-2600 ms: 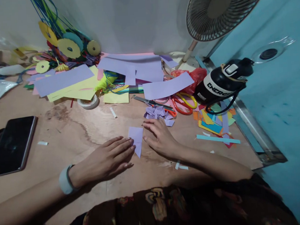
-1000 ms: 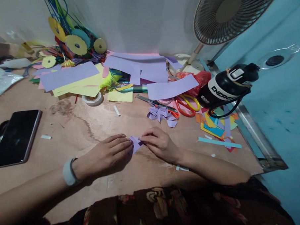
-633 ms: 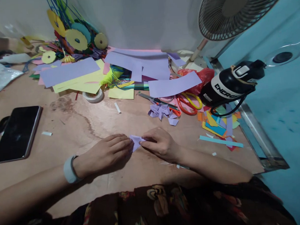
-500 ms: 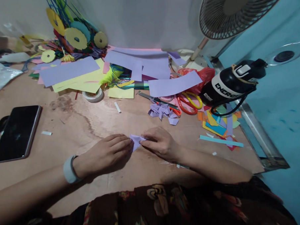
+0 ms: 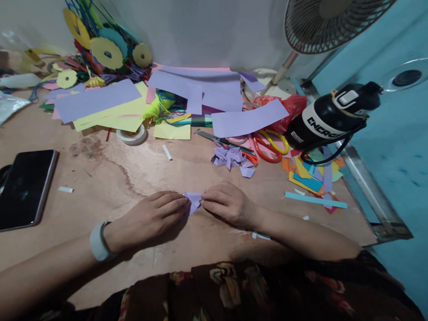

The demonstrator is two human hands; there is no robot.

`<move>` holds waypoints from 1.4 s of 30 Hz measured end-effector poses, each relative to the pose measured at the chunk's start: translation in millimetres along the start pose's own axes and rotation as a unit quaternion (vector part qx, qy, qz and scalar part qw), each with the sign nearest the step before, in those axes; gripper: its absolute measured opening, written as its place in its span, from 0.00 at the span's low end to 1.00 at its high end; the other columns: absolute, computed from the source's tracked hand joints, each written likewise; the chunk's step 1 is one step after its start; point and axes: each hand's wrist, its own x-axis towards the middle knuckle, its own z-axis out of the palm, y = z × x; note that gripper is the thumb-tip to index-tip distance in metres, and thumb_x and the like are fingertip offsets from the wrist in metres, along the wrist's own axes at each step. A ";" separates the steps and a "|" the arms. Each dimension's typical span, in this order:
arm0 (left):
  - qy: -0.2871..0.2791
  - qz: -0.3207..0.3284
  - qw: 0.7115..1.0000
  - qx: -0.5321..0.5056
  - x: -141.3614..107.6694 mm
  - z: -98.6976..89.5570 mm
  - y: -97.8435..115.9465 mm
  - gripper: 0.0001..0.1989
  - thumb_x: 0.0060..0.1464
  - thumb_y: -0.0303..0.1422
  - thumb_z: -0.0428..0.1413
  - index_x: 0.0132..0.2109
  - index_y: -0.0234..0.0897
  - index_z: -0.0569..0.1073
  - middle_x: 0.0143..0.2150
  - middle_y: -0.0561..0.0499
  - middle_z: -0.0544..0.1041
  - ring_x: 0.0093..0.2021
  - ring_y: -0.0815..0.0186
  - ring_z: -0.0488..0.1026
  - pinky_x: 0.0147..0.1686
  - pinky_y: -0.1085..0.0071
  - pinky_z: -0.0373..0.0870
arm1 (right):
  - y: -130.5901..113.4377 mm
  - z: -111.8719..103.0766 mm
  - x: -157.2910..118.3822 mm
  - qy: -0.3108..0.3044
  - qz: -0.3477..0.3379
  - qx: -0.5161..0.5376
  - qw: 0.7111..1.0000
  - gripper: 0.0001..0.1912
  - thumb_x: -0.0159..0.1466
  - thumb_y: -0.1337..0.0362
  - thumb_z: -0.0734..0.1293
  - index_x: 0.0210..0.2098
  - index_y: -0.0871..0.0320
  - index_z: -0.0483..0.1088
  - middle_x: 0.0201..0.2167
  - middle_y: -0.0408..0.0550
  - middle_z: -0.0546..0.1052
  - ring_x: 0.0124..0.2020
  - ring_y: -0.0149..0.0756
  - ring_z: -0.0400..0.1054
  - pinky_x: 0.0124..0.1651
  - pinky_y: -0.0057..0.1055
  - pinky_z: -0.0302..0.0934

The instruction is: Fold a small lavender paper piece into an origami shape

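Between my hands, low over the table, is a small folded piece of purple paper [image 5: 193, 202]. My left hand [image 5: 157, 214] closes on its left edge, with the fingers pressed together. Fingertips of my right hand [image 5: 232, 204] pinch its right corner. Parts of the paper are hidden under the fingers. Just beyond my right hand lies a heap of small folded purple paper pieces [image 5: 228, 157]. Behind that heap are a utility knife [image 5: 233, 146] and scissors with red and yellow handles [image 5: 274, 146].
Purple sheets [image 5: 218, 94] and yellow sheets [image 5: 109, 118] lie at the back, with a tape roll [image 5: 132, 135] in front. A phone [image 5: 24, 190] lies at left. At right are a black bottle [image 5: 331, 120], paper scraps [image 5: 308, 175] and a fan [image 5: 338, 13].
My right fingers have shifted slightly on the purple paper's right corner and now cover more of it. My left hand stays nearly still.
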 end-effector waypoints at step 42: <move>-0.033 -0.015 0.999 0.037 0.3 1.4 1.7 0.15 0.64 0.24 0.54 0.56 0.34 0.72 0.48 0.45 0.79 0.48 0.60 0.76 0.50 0.64 0.74 | 1.1 -1.4 1.1 0.044 -0.083 -0.061 0.994 0.08 0.67 0.68 0.65 0.43 0.62 0.75 0.39 0.51 0.79 0.44 0.40 0.71 0.46 0.38 0.65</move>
